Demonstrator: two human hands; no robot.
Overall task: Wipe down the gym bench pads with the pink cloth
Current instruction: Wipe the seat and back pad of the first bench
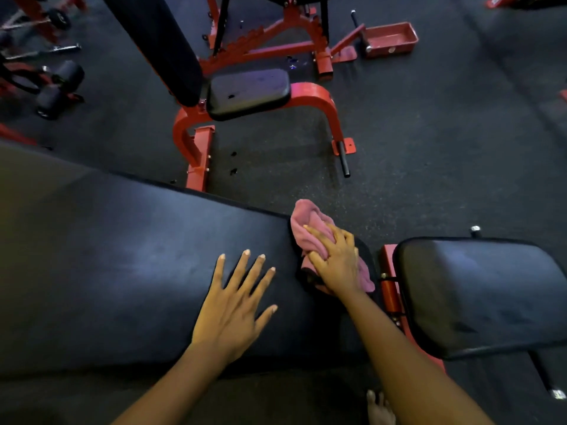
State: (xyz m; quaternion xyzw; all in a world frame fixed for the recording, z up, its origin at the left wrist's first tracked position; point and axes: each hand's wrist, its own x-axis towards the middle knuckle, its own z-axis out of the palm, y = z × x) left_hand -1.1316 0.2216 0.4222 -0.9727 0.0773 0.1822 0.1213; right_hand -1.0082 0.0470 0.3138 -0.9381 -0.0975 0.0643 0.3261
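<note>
Right hand grips one pink cloth on the long pad, short pad beside; left hand lies flat.

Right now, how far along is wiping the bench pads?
Done: no pad shows proof of wiping. In hand: the right hand grips the pink cloth on the end of the long pad, the left hand resting flat beside it. Left: the seat pad and the far bench appear untouched.

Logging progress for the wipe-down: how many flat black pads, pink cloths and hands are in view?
Flat black pads: 4 (near long pad, near seat pad, far seat pad, far back pad)
Pink cloth: 1
Hands: 2 (left hand, right hand)
Total: 7
</note>
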